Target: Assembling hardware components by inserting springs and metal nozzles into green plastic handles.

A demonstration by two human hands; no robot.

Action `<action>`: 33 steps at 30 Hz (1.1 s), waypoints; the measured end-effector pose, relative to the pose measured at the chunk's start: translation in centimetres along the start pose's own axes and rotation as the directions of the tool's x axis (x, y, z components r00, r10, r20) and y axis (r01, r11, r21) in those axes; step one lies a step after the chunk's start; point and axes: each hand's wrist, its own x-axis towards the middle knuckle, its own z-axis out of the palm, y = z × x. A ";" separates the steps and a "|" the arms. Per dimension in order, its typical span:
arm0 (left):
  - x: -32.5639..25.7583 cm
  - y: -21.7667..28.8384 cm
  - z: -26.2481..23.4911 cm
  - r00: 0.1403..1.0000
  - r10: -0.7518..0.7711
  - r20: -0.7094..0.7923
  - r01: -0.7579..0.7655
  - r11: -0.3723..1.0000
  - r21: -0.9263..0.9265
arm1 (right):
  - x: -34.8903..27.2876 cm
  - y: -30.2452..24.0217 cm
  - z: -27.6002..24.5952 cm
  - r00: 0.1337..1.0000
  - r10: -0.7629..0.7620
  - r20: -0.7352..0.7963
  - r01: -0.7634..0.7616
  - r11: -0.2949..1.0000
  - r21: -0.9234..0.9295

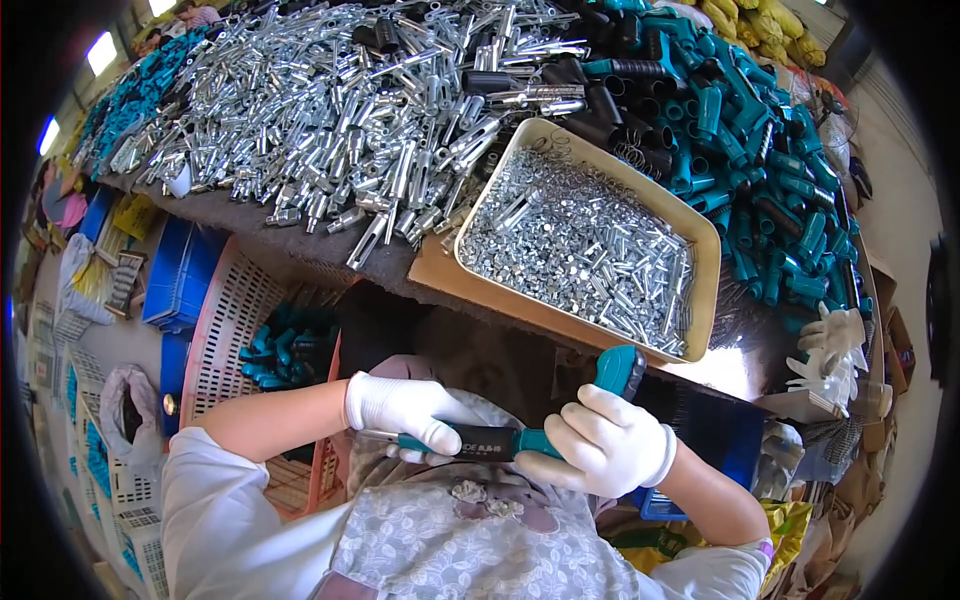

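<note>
Across my front lies a teal-and-black pistol-grip hand tool [487,443], held level in both hands. My left hand [408,412], in a white knit glove, is closed round its left end, where a short metal tip sticks out. My right hand [605,445], gloved alike, wraps the part where barrel and grip meet. The teal grip's rounded end rises above the right fingers. Beyond the hands, a cream tray [712,270] holds small metal pins, short cylinders and coil springs. It rests on a piece of cardboard [435,268] at the bench's near edge.
A large heap of shiny metal shafts [330,120] covers the bench at left and centre. Teal handles [790,200] and black sleeves pile up at right. Below the bench, a pink basket [225,330] holds teal handles. White gloves [828,350] lie at the right edge.
</note>
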 end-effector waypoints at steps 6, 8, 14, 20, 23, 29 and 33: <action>-0.4 0.6 0.7 0.977 -0.045 -0.209 0.122 0.919 0.376 | 0.0 0.8 0.2 0.978 0.193 0.079 -0.206 0.946 0.249; 0.3 -0.6 0.6 0.826 0.561 -0.060 -0.282 0.503 0.817 | -0.1 -0.1 0.5 0.895 0.411 0.172 -0.444 0.802 0.400; -2.0 2.6 3.5 0.813 0.578 -0.073 0.288 -0.291 0.912 | -0.6 -0.5 1.2 0.421 0.292 0.859 -0.341 -0.827 0.448; -1.8 1.9 0.8 0.753 0.624 -0.209 0.358 -0.123 0.925 | 1.2 -0.7 -0.2 0.369 0.515 0.774 -0.275 -0.735 0.620; -1.2 -0.1 0.1 0.656 0.572 -0.493 0.442 0.238 0.865 | 1.8 -1.8 -0.6 0.352 0.828 0.437 -0.281 -0.352 0.893; -1.1 -1.3 3.7 0.676 0.717 -0.168 0.019 0.210 0.977 | 0.8 -0.8 1.5 0.224 0.958 -0.177 -0.472 0.265 0.841; -0.4 -2.4 0.5 0.462 0.568 -0.681 0.267 0.643 0.718 | 4.4 -3.1 1.7 0.355 0.888 -0.292 -0.408 0.429 0.806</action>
